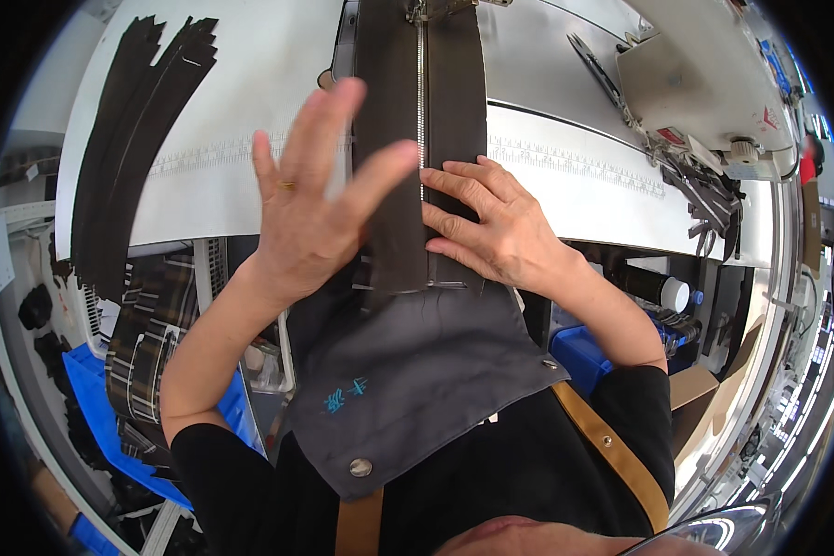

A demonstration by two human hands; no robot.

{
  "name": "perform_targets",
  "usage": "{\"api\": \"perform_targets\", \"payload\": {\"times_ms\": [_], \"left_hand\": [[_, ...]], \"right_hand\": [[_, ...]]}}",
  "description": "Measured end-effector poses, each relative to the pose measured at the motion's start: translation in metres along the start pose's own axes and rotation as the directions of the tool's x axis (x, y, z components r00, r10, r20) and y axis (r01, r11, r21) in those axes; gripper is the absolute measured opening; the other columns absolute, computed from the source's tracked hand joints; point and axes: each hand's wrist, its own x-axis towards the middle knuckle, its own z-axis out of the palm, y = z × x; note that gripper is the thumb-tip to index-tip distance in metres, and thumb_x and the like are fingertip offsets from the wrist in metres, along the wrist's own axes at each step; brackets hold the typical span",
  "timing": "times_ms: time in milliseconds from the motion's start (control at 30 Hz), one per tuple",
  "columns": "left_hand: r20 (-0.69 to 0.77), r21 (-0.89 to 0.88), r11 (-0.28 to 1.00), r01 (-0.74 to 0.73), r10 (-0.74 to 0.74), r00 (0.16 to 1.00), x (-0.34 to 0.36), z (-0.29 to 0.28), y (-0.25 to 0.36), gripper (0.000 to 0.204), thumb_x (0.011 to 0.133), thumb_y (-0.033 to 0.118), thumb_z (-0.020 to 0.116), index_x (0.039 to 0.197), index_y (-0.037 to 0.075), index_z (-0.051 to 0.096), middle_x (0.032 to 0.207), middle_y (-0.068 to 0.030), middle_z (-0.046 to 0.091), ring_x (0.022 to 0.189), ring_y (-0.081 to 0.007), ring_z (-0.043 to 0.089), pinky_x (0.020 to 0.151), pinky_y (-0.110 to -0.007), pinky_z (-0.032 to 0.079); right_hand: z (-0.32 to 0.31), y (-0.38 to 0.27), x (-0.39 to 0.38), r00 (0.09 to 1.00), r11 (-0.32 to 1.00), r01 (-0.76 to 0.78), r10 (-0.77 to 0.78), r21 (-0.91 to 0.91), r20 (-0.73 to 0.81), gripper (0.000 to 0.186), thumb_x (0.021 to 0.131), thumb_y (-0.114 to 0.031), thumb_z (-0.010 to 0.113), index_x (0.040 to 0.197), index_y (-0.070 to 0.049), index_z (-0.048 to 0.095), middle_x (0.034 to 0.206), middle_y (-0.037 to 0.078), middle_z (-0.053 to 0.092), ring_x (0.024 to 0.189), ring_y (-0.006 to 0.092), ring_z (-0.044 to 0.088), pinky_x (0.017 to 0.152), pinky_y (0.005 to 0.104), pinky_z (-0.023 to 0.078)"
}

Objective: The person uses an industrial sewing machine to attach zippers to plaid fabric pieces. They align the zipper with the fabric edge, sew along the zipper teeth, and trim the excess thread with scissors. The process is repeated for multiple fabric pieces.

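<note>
Glasses (727, 532) seen at lower right | dark cloth (388, 107) with zipper (422, 102) laid at upper middle | left hand (317, 199) spread, nothing seen pinched | right hand (499, 224) laid on cloth, fingers a bit spread | cloth should be kept flat, zipper straight

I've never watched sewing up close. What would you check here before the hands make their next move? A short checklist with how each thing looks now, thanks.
1. Right hand on the dark fabric: ok, fingers rest by the zipper.
2. Left hand resting on the fabric: cannot tell; it is blurred, fingers spread.
3. Zipper straight: ok, it runs nearly straight toward the metal machine part.
4. Fingers apart from that part: ok, both hands are nearer the person.
5. Needle raised or lowered: cannot tell, too small and near the picture's edge.
6. Pointed tool off the fabric: ok, it lies to the right.
</note>
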Motion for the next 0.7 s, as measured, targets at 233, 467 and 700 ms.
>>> {"api": "perform_targets", "payload": {"times_ms": [233, 467, 700], "left_hand": [[0.269, -0.604, 0.733, 0.312, -0.181, 0.946, 0.062, -0.042, -0.034, 0.021, 0.088, 0.003, 0.057, 0.107, 0.002, 0.067, 0.104, -0.0074, 0.070, 0.099, -0.0156, 0.065, 0.101, -0.032, 0.036], [0.360, -0.417, 0.906, 0.076, 0.087, 0.929, 0.018, -0.017, -0.026, 0.029, 0.083, 0.014, 0.053, 0.109, 0.010, 0.066, 0.118, -0.0052, 0.064, 0.109, -0.0222, 0.060, 0.104, -0.048, 0.032], [0.261, -0.312, 0.949, -0.053, 0.140, 0.955, -0.002, 0.005, -0.021, 0.026, 0.079, 0.013, 0.060, 0.103, 0.011, 0.067, 0.115, -0.0035, 0.064, 0.104, -0.0210, 0.062, 0.098, -0.048, 0.038]], "right_hand": [[0.003, -0.007, -0.003, 1.000, 0.999, -0.011, 0.011, -0.047, -0.003, 0.038, 0.078, -0.028, 0.069, 0.112, -0.013, 0.063, 0.123, 0.009, 0.054, 0.113, 0.0274, 0.051, 0.094, 0.0459, 0.045], [0.001, -0.009, -0.001, 0.999, 0.999, -0.042, 0.042, -0.019, -0.007, 0.036, 0.078, -0.026, 0.069, 0.111, -0.014, 0.063, 0.122, 0.009, 0.054, 0.113, 0.0264, 0.051, 0.094, 0.0461, 0.045], [0.004, -0.010, -0.003, 0.998, 0.998, -0.062, 0.061, -0.012, -0.030, 0.038, 0.070, -0.023, 0.075, 0.105, -0.011, 0.068, 0.120, 0.005, 0.058, 0.112, 0.0259, 0.053, 0.092, 0.0464, 0.046]]}}
